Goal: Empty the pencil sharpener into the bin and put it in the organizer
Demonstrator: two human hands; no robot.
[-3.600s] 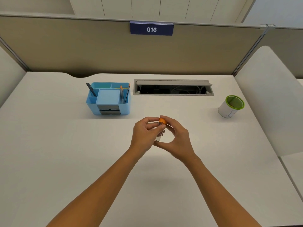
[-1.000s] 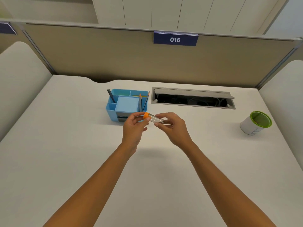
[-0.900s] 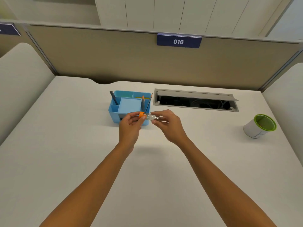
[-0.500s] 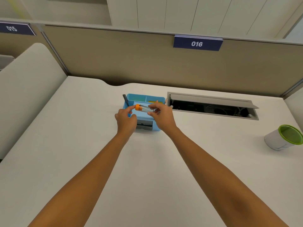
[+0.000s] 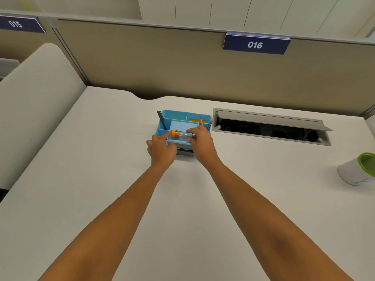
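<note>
Your two hands hold the sharpener (image 5: 181, 134) level over the organizer's (image 5: 183, 118) middle compartment: your left hand (image 5: 161, 148) has a fingertip on its orange cap, and your right hand (image 5: 200, 142) pinches the clear end. The bin (image 5: 356, 169) stands well apart at the table's (image 5: 81, 179) right edge.

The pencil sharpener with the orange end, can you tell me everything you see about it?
The pencil sharpener is a small see-through tube, plastic by the look of it, with an orange cap on its left end. It lies on its side, level, over the big middle compartment of the blue organizer. The right hand pinches its right end, and a finger of the left hand touches the orange cap. Whether it rests on the organizer cannot be told, nor whether shavings are inside.
</note>
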